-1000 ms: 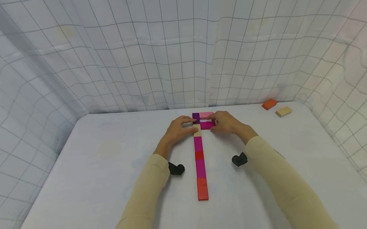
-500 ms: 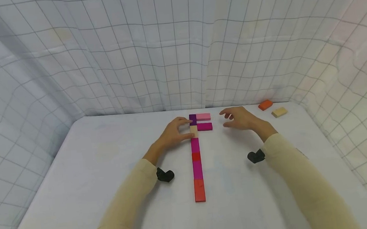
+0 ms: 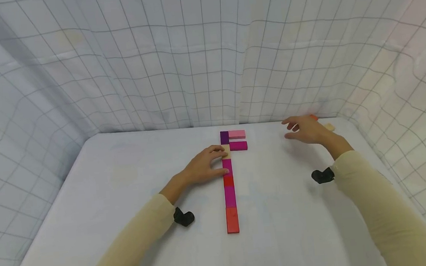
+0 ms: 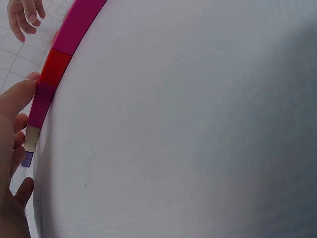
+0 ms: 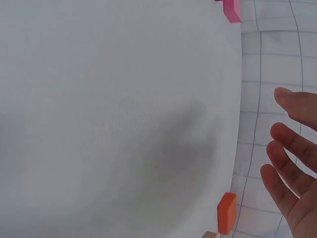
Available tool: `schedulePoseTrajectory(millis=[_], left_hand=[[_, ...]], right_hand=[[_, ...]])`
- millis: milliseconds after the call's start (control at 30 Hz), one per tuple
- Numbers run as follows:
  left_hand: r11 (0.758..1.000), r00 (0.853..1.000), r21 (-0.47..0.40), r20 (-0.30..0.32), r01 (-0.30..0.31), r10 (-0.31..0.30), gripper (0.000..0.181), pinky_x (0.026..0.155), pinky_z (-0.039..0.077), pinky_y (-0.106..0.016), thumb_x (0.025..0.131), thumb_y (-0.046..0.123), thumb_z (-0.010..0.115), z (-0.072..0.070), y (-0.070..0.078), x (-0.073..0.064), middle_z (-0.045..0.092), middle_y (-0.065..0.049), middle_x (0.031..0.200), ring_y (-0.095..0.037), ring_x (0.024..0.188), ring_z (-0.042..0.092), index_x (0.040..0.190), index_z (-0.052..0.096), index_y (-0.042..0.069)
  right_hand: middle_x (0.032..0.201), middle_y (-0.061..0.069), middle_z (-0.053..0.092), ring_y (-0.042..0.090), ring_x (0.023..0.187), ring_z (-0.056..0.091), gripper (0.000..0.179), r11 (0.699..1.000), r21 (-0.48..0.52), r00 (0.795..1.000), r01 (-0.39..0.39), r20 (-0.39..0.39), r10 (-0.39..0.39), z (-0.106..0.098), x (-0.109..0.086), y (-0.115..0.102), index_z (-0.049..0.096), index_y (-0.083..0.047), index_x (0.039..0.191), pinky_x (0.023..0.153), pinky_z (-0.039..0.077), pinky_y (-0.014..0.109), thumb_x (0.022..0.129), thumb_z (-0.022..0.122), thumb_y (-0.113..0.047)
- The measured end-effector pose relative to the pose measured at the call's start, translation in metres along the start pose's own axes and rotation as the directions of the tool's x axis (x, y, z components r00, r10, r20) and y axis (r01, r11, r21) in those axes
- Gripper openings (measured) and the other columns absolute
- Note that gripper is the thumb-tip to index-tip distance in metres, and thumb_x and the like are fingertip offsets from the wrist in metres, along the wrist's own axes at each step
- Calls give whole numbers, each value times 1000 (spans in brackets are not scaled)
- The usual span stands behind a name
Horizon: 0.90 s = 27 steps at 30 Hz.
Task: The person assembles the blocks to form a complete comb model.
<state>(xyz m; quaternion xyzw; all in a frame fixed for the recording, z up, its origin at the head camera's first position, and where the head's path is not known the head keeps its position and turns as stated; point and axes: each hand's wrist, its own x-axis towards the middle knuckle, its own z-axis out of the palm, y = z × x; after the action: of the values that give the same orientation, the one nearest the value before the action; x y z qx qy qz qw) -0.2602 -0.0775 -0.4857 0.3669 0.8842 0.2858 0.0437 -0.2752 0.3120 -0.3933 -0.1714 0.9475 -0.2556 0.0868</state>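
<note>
A straight column of coloured blocks runs down the white table: purple block [image 3: 224,137] at the far end, then cream, magenta, red, magenta, and an orange-red block [image 3: 232,220] nearest me. Off its right side stick a pink block [image 3: 237,134] and a magenta block [image 3: 238,146]. My left hand [image 3: 203,166] is at the column, loosely bent fingers over the cream block [image 3: 226,152] and thumb tip by the upper magenta block [image 3: 227,167]. My right hand [image 3: 305,130], holding nothing, hovers at the right in front of an orange block [image 5: 227,213] and a cream block [image 3: 328,127].
White cloth with a grid pattern [image 3: 214,65] rises behind the table [image 3: 129,224] and along both sides. The loose orange and cream blocks lie near the far right corner, partly hidden by my right hand in the head view.
My right hand has let go of the magenta side block and moved right toward the loose blocks. My left hand has slid a little nearer along the column.
</note>
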Motion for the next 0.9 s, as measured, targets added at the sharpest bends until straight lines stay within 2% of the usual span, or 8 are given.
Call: schedulePoseTrajectory(millis=[233, 467, 767, 900], left_hand=[[1000, 1000, -23, -11, -4, 4, 56, 118, 33, -47, 94, 38, 76, 2, -3, -1, 51, -9, 147, -28, 139, 45, 138, 65, 7], [998, 1000, -57, -21, -4, 3, 53, 117, 33, -49, 93, 37, 76, 2, -2, 0, 50, -9, 148, -28, 140, 44, 136, 66, 7], [997, 1000, -75, -14, 6, -7, 52, 116, 34, -51, 93, 38, 75, 4, -5, 1, 50, -6, 148, -26, 139, 44, 136, 66, 9], [997, 1000, -70, -19, 10, -11, 52, 116, 34, -51, 93, 39, 74, 4, -6, 0, 50, -5, 147, -26, 138, 44, 135, 67, 10]], right_hand=[[129, 29, 60, 45, 120, 56, 51, 997, 2, 997, -74, -24, 74, -17, -11, 17, 54, 4, 144, 98, 48, 59, 100, 69, -18], [134, 28, 57, 45, 121, 54, 55, 988, 26, 987, -154, -50, 155, -33, -20, 39, 51, 1, 147, 92, 51, 57, 100, 68, -23], [144, 31, 47, 52, 132, 42, 55, 969, 32, 968, -246, -50, 247, -39, -29, 73, 46, 6, 148, 101, 41, 67, 101, 63, -17], [151, 31, 40, 53, 137, 35, 60, 957, 64, 958, -283, -27, 285, -37, -31, 87, 42, 4, 152, 104, 38, 70, 104, 62, -24]])
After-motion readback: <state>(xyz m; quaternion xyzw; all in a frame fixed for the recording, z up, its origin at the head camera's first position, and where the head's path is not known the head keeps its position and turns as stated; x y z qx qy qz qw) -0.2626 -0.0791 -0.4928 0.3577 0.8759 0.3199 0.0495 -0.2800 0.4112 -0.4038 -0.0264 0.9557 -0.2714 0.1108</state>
